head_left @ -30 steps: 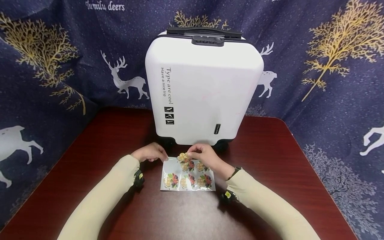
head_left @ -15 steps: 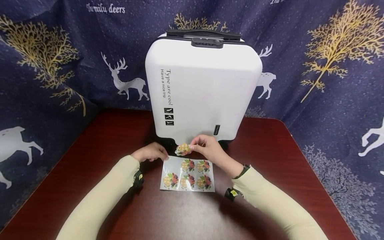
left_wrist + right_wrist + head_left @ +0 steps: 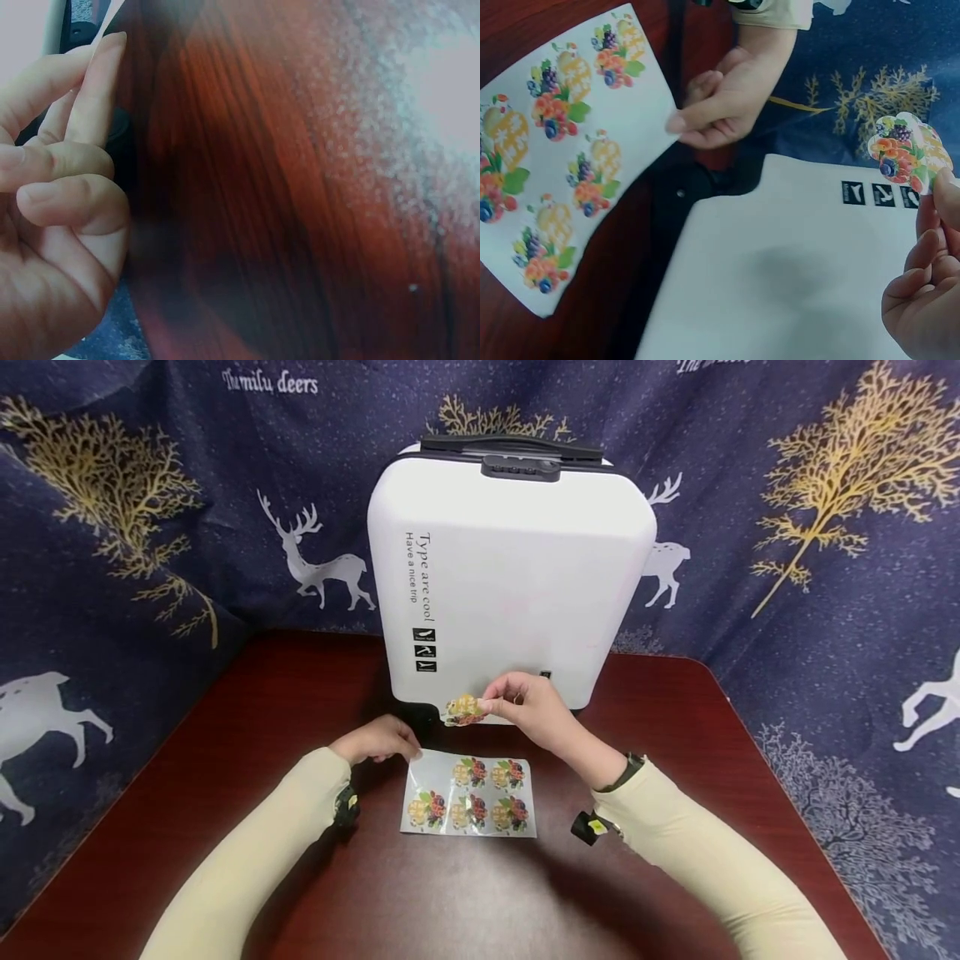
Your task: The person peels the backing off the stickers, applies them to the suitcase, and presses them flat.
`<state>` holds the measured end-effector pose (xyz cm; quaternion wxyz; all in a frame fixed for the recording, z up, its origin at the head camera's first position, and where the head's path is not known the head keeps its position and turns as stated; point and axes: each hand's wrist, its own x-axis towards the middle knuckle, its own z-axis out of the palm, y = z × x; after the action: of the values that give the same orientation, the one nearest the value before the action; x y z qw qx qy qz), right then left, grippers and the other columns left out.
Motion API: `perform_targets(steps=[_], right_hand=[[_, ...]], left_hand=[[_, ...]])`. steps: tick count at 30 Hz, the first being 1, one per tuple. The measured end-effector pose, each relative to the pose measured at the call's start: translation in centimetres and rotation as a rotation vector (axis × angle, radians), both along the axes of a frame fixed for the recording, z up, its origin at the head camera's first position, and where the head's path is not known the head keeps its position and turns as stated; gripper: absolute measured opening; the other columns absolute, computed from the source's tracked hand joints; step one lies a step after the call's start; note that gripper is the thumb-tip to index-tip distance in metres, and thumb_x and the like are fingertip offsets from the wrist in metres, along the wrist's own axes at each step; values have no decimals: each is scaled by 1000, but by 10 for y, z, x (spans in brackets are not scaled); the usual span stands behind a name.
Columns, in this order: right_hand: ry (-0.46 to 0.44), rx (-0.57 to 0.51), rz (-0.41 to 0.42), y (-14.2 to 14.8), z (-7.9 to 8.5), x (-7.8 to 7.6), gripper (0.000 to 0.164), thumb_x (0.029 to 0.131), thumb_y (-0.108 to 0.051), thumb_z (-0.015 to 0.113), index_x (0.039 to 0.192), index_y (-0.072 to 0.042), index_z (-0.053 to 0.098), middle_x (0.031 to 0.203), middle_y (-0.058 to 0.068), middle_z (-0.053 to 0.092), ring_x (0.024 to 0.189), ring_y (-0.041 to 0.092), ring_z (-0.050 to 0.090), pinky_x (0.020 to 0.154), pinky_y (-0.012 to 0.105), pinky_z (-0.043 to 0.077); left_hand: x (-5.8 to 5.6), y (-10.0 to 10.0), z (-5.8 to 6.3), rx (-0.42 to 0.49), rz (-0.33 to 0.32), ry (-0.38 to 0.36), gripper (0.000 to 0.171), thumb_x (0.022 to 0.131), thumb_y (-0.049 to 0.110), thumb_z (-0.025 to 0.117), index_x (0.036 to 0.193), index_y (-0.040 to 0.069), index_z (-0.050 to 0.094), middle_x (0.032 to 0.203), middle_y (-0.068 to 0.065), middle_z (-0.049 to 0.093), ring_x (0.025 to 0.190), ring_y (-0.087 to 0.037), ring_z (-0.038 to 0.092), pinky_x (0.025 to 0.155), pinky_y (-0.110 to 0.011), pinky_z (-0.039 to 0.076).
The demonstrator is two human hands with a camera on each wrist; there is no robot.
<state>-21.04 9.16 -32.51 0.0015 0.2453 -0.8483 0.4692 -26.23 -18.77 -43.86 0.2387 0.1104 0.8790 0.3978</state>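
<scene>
Between thumb and finger, my right hand point(image 3: 528, 706) pinches a peeled fruit sticker point(image 3: 463, 710), raised in front of the suitcase's lower part. The right wrist view shows the sticker point(image 3: 904, 154) with its printed fruit and yellow lettering. My left hand point(image 3: 378, 740) pinches the top left corner of a white sticker sheet point(image 3: 435, 768) above the table. Several fruit stickers stay on the sheet, and its top left spot is bare. In the left wrist view, the left hand's point(image 3: 67, 165) thumb and finger grip the thin edge of the sheet.
A white suitcase point(image 3: 510, 577) with a black handle point(image 3: 510, 446) stands upright at the back of the dark red table point(image 3: 465, 902). Printed text and small black labels point(image 3: 425, 651) mark its left side. Behind hangs a blue cloth point(image 3: 712, 427) with deer and trees.
My right hand has lifted the sticker off the sheet and moved it up, toward the suitcase front. The left hand keeps its hold on the sheet's corner.
</scene>
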Motion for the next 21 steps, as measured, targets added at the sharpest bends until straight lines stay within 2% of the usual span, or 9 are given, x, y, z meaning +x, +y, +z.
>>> perform_targets(steps=[7,10,17,21], right_hand=[[26,-31,32,2,18,1,8,95,-8,70,94,0,71,85,20,67,66,11,40,64,25,37],[35,-31,30,2,25,0,8,96,-8,69,94,0,71,87,21,68,67,12,41,65,25,38],[70,-40,25,2,38,-2,8,96,-7,68,94,0,71,90,14,69,70,13,42,67,26,38],[87,-40,20,1,45,-3,8,97,-8,68,95,-1,71,92,14,71,71,14,44,68,27,38]], left_hand=[[0,4,-1,-11,-2,-5,20,85,13,74,98,-3,76,49,9,42,41,-3,34,45,-19,31],[-1,4,1,-14,-2,-4,21,85,12,74,99,-3,76,50,9,42,41,-3,34,45,-19,31],[-1,4,-1,-30,-1,2,20,85,14,75,98,-2,77,52,8,42,43,-4,35,45,-18,31],[-1,4,-3,-37,-2,2,20,86,15,75,98,-1,77,53,7,43,43,-4,35,45,-19,31]])
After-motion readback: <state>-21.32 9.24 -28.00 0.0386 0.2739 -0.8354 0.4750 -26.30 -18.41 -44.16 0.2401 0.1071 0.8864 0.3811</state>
